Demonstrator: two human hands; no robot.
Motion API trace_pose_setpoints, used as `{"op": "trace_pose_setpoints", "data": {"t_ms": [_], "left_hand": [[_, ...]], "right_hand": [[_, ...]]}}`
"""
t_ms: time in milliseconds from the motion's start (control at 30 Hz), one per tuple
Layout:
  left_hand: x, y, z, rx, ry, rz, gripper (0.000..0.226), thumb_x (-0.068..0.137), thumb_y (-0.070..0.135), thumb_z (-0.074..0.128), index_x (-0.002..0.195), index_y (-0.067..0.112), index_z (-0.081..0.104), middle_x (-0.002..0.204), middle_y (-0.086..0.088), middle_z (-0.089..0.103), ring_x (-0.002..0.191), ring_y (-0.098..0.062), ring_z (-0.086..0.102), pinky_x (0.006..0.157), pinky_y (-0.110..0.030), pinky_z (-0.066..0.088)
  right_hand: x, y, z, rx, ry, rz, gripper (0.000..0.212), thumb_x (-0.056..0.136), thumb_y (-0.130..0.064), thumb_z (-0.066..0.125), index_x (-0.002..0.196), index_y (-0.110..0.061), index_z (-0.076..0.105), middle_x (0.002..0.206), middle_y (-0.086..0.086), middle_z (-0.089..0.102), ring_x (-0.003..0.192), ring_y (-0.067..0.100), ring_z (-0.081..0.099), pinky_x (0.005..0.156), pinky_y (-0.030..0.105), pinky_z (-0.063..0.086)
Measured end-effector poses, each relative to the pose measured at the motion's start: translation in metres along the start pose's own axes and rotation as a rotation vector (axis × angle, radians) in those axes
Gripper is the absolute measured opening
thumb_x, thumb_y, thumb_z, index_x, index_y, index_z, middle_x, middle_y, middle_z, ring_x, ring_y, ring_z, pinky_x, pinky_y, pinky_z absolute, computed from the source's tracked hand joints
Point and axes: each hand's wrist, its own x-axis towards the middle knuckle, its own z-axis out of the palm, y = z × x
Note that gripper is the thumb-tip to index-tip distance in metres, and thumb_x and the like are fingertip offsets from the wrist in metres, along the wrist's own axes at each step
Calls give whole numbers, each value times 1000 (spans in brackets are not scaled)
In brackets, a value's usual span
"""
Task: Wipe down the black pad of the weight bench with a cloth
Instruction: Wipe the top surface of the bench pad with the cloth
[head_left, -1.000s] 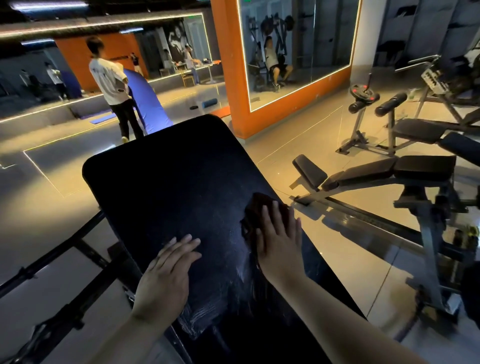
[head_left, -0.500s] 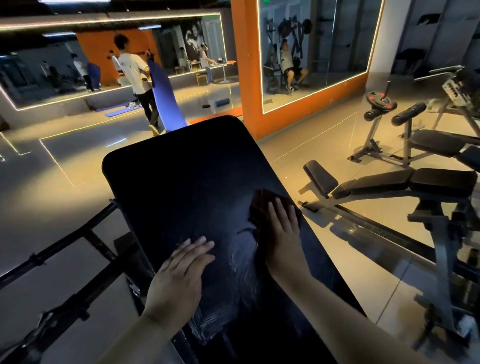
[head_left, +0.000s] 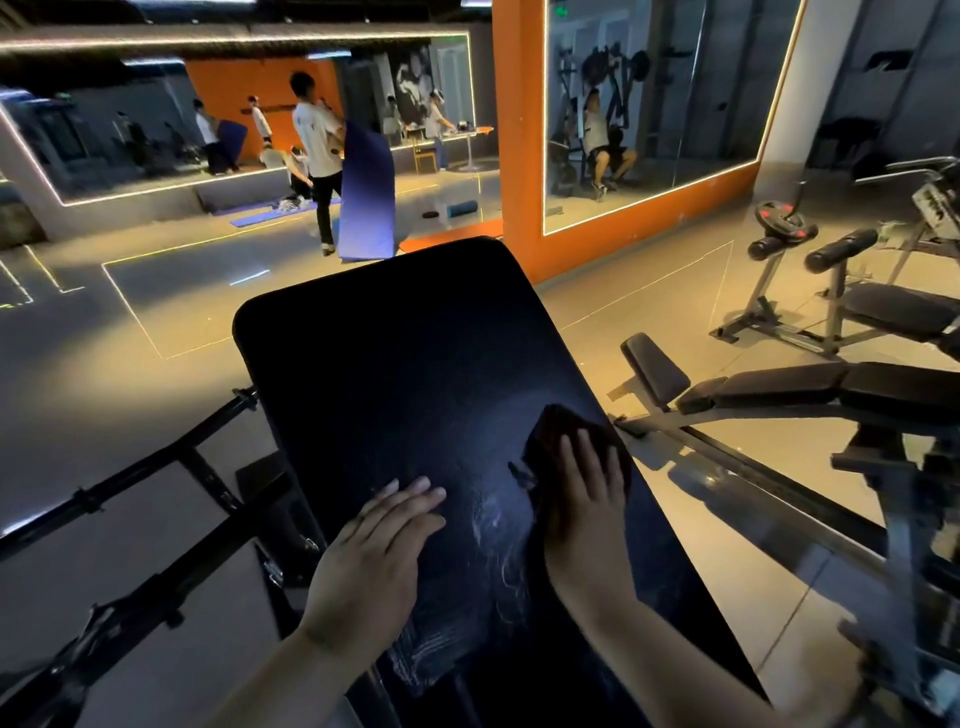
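Stretching across the whole room, the glossy gym floor reflects warm strips of light. Next in size, the black pad of the weight bench fills the centre of the view. It runs away from the person wearing the camera, and its rounded far end points toward an orange pillar. A black metal frame sits low to the left of the pad. Another bench with dark cushions stands to the right, apart from it. Farther off, a person in a white shirt holds an upright blue mat.

On the near half of the pad, the left hand lies palm down on the bare surface, fingers straight and together, holding nothing. The right hand presses down with extended fingers on a dark cloth near the pad's right edge, and the cloth shows beyond the fingertips. Between the two hands, pale smeared streaks mark the pad.
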Motion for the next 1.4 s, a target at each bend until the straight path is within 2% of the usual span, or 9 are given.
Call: {"op": "trace_pose_setpoints", "data": {"t_ms": [200, 400, 533, 667, 900, 1067, 1167, 1267, 1400], "left_hand": [[0, -1, -1, -4, -5, -11, 39, 87, 4, 42, 115, 15, 67, 141, 1, 59, 141, -14, 42, 116, -34, 31], [-1, 0, 0, -26, 19, -27, 38, 87, 4, 42, 112, 14, 68, 138, 0, 61, 139, -16, 43, 117, -29, 27], [0, 2, 0, -25, 30, -33, 38, 87, 3, 42, 113, 14, 67, 138, 0, 61, 139, -17, 43, 117, -28, 27], [-1, -1, -2, -21, 21, -8, 38, 87, 5, 41, 115, 15, 64, 140, 0, 59, 140, -17, 42, 117, -29, 26], [-3, 0, 1, -21, 23, -27, 37, 87, 4, 45, 115, 15, 66, 140, 2, 59, 140, -17, 44, 117, -28, 27], [1, 4, -5, -12, 38, -27, 35, 87, 7, 43, 110, 10, 69, 134, -4, 64, 136, -17, 44, 118, -22, 20], [0, 4, -4, -17, 25, -34, 37, 88, 8, 42, 113, 13, 68, 135, -2, 63, 137, -16, 43, 117, -24, 24], [-1, 1, -1, -13, 20, -29, 39, 89, 7, 41, 118, 13, 67, 138, 0, 61, 139, -15, 42, 115, -29, 30], [0, 2, -3, 36, 0, -31, 46, 90, 9, 39, 127, 13, 65, 144, 1, 57, 140, -16, 44, 113, -34, 32]], "right_hand": [[17, -20, 1, -68, -88, -323, 66, 105, -56, 20, 163, -25, 16, 170, -9, 5, 157, 20, -11, 126, 38, 2], [23, 9, -8, 64, 40, 80, 63, 109, -29, 40, 163, -31, 7, 170, -13, 0, 155, 15, -15, 128, 50, 8], [-7, -12, 7, -34, 3, -120, 83, 98, -20, 60, 162, -34, 10, 170, -13, 1, 155, 22, -17, 126, 50, 0], [45, -13, -13, -109, -89, -239, 72, 101, -46, 39, 163, -28, 7, 170, -9, -2, 155, 23, -17, 125, 40, -5], [15, -1, -6, 32, 47, 137, 79, 101, -24, 52, 162, -32, 2, 169, -11, -9, 155, 21, -21, 127, 51, 1], [-31, -29, 11, -19, -219, -422, 64, 103, -28, 43, 162, -32, 17, 169, -15, 4, 156, 19, -18, 126, 41, -5], [-21, 10, -17, -317, -291, -700, 72, 100, -29, 47, 162, -33, 10, 169, -15, 1, 156, 24, -17, 122, 39, -9], [2, 23, -32, -278, -311, -389, 85, 102, -22, 54, 159, -40, -6, 162, -27, -23, 148, 15, -36, 125, 45, -3], [-8, -25, -1, -56, -134, -207, 69, 101, -43, 33, 163, -29, 4, 169, -14, -9, 152, 25, -28, 125, 45, -10]]}}
